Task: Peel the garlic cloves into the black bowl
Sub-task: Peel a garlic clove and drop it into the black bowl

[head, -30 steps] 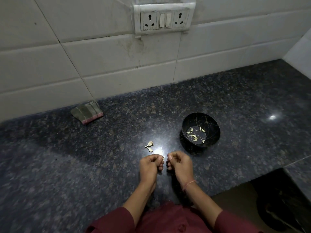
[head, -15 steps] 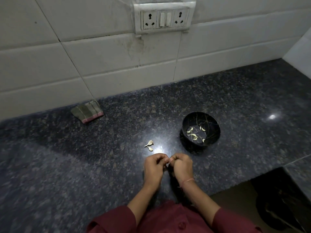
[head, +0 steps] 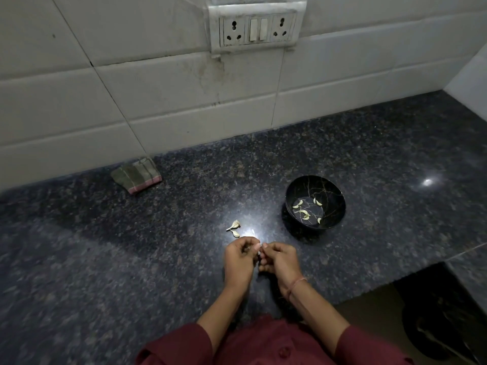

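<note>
As they meet knuckles-up over the counter (head: 158, 259), the left hand (head: 240, 260) and right hand (head: 281, 262) pinch a garlic clove (head: 259, 250).

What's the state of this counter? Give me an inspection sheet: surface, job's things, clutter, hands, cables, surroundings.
Surface: dark speckled countertop, glossy, with light glare near the hands.
Job's things: black bowl upright, several peeled cloves inside; loose cloves lying on the counter left of the bowl.
Clutter: folded cloth against the wall.
Hands: left hand and right hand together, fingers curled, pinching a held clove, mostly hidden.
Cables: nothing seen.
Surroundings: white tiled wall; socket plate, nothing plugged in.
</note>
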